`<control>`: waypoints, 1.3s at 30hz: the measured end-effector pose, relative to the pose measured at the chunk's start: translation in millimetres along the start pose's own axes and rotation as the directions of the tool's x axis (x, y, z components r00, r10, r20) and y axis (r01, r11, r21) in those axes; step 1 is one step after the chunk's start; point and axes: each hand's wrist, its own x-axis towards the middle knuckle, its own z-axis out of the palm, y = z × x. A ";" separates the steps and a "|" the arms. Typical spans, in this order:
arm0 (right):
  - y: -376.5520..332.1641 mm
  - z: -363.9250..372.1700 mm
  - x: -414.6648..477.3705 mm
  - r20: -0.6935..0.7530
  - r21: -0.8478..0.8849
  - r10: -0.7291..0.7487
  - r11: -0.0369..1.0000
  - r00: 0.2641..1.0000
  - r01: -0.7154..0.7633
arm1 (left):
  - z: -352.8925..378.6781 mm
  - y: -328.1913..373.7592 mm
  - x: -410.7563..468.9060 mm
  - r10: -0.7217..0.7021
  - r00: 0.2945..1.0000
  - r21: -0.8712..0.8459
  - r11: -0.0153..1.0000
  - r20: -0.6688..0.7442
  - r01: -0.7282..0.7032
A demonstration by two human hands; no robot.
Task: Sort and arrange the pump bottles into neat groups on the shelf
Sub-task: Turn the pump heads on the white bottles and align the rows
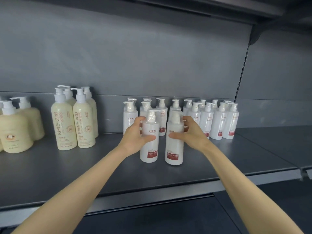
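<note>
L hand (135, 135) grips L front bottle (148, 153) | R hand (192, 133) grips R front bottle (174, 149) | rear bottles (219, 120) part-hidden

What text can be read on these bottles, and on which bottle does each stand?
"黄氏·山茶花": down the tall cream bottles.
"KERATIN CONDITIONER", faint, best guess: left white bottle, gripped by the left hand.
Red label and brand line on it and on the right white bottle, gripped by the right hand: blurred, unreadable.
Squat cream bottles and rear white bottles: print too small.
</note>
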 end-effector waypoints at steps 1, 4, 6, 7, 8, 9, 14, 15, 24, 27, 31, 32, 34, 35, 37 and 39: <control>5.5 -4.2 5.5 -0.001 0.003 -0.002 1.000 1.000 0.002 | 4.5 0.5 3.6 -0.003 1.000 -0.004 1.000 0.005 0.003; 18.4 -17.1 20.8 -0.007 0.023 -0.004 1.000 1.000 0.004 | 19.7 1.8 18.7 -0.018 1.000 -0.017 1.000 0.003 0.018; 24.8 -26.6 31.6 0.019 0.016 -0.008 1.000 1.000 0.008 | 30.0 1.5 29.7 -0.039 0.999 -0.028 0.999 -0.005 0.039; 26.8 -31.3 36.7 0.039 0.013 -0.015 1.000 0.999 0.015 | 35.0 0.6 35.1 -0.049 0.999 -0.029 0.998 -0.011 0.049; 29.4 -35.3 42.2 0.057 0.014 -0.021 1.000 0.998 0.021 | 39.8 0.2 39.8 -0.055 0.998 -0.024 0.998 -0.017 0.054; 31.8 -38.9 47.5 0.074 0.012 -0.026 1.000 0.997 0.025 | 44.1 -0.7 44.4 -0.059 0.998 -0.016 0.998 -0.023 0.059; 46.3 -47.7 73.3 0.083 -0.026 -0.057 0.998 0.995 0.060 | 60.4 -2.1 59.2 -0.077 0.996 -0.005 0.997 -0.035 0.077; 47.8 -48.0 76.1 0.078 -0.022 -0.069 0.997 0.995 0.071 | 63.9 -1.8 60.3 -0.074 0.996 0.003 0.997 -0.044 0.075; 81.8 -40.4 70.0 0.056 -0.071 -0.052 0.996 0.997 0.056 | 93.3 -19.8 39.9 -0.173 0.954 0.064 0.979 -0.243 0.193; 90.5 -35.1 68.3 0.030 -0.066 -0.017 0.998 0.999 0.019 | 93.9 -25.5 41.1 -0.225 0.938 0.098 0.961 -0.265 0.258; 90.3 -28.3 75.2 -0.019 -0.064 0.002 0.998 1.000 -0.003 | 93.4 -26.8 51.1 -0.234 0.937 0.125 0.954 -0.259 0.273; 91.3 -25.8 76.9 -0.021 -0.082 0.001 0.997 1.000 -0.003 | 94.7 -27.1 53.0 -0.231 0.937 0.134 0.953 -0.262 0.272; 92.7 -21.2 77.6 -0.010 -0.120 0.003 0.993 1.000 -0.004 | 97.9 -28.5 56.5 -0.220 0.937 0.151 0.952 -0.272 0.267; 93.9 -19.2 77.5 -0.002 -0.130 0.003 0.991 1.000 -0.004 | 99.4 -29.3 58.3 -0.218 0.936 0.153 0.951 -0.278 0.267; 97.2 -16.3 77.4 -0.003 -0.148 0.003 0.989 1.000 -0.004 | 102.5 -30.2 61.9 -0.223 0.932 0.151 0.950 -0.286 0.274; 98.7 -16.0 79.3 -0.014 -0.169 0.014 0.986 1.000 -0.016 | 106.0 -31.2 65.8 -0.234 0.924 0.165 0.942 -0.301 0.292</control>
